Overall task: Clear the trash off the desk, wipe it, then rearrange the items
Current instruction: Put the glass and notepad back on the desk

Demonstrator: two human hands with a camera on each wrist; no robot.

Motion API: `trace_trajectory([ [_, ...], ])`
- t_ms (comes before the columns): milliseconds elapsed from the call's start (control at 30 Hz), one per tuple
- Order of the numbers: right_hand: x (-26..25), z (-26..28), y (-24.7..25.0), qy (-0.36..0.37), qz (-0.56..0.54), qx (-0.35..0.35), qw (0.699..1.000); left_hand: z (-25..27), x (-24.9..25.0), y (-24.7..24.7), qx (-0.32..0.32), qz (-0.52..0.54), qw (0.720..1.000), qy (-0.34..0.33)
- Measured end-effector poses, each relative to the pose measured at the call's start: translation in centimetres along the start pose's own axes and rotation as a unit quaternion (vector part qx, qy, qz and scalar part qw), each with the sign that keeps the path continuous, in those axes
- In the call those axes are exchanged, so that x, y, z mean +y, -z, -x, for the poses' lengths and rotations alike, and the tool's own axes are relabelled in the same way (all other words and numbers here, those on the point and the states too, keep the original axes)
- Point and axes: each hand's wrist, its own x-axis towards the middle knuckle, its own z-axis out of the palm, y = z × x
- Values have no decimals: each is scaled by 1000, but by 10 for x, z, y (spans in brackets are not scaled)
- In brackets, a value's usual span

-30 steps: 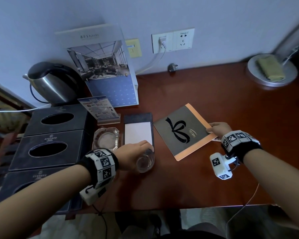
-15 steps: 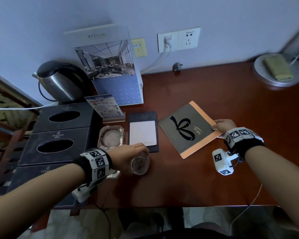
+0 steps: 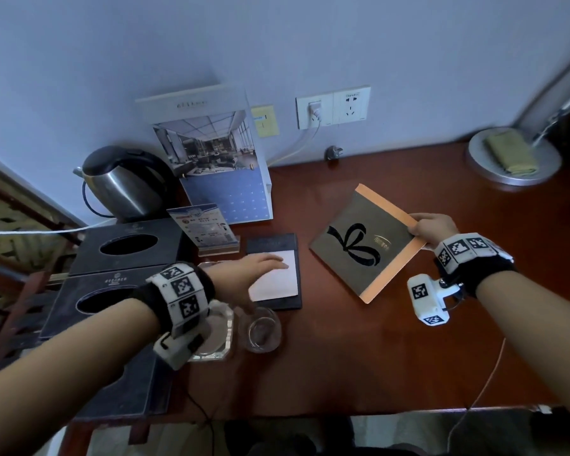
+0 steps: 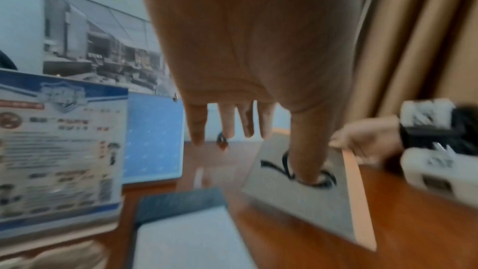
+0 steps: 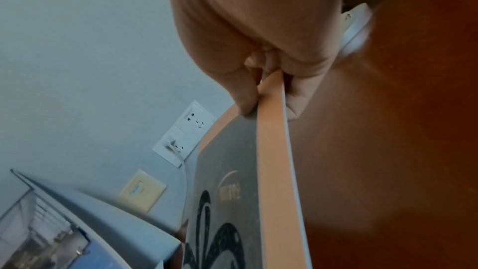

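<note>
- The right hand (image 3: 433, 229) is pinching the orange edge of the folder (image 3: 364, 242), lying toward the counter's (image 3: 408, 357) back right.
- The left hand (image 3: 254, 269), fingers straight and spread, is hovering over the notepad (image 3: 277, 281), possibly touching it.
- The glass (image 3: 260, 329) is standing near the front left edge.

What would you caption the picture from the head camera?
Right hand pinches a bow-printed folder while the open left hand reaches over a notepad on the desk.

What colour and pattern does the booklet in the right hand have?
The booklet is grey-brown with a black ribbon bow and an orange edge strip; the head view shows it best.
</note>
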Motion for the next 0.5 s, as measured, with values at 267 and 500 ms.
trace_trajectory([
  [267, -55, 13, 34, 48, -37, -142, 988, -42, 23, 73, 246, 338, 903, 97],
  [500, -96, 27, 58, 159, 0, -173, 972, -41, 50, 82, 296, 515, 803, 45],
])
